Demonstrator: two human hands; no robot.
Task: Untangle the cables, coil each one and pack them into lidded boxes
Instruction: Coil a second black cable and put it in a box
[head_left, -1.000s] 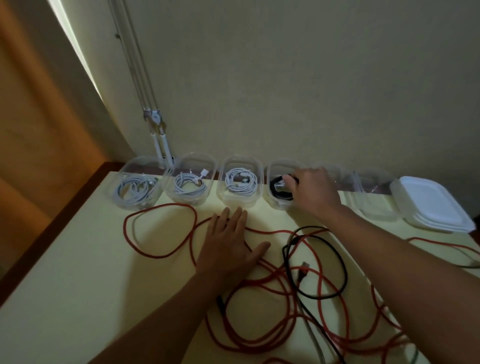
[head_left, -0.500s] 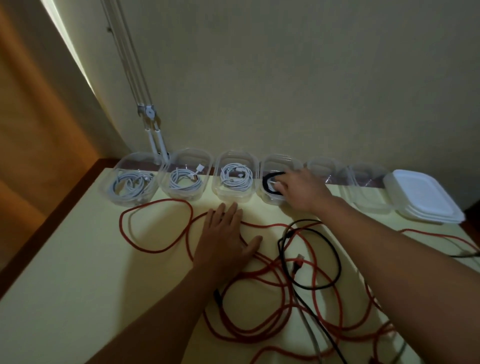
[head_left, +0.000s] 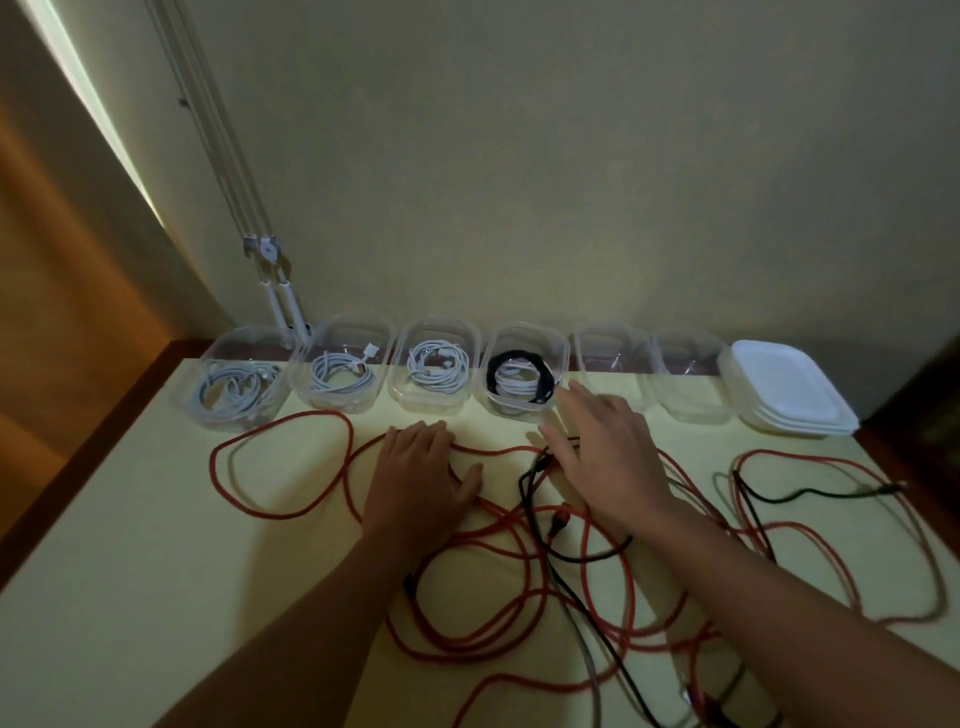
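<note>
The left hand (head_left: 421, 475) lies flat, fingers straight, on the tangled red cable (head_left: 311, 413); the right hand (head_left: 608, 457) is spread loose, gripping nothing, just in front of the 4th box (head_left: 560, 349) holding a black coil (head_left: 517, 356). Red loops sprawl across the table (head_left: 130, 571), crossed by a thin black cable (head_left: 523, 499). Lower loops run off frame, ends hidden.

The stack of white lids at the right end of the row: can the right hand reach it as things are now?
Probably yes. The right hand is open and holds nothing, and the stack of white lids lies uncovered, with only low red cable between.
</note>
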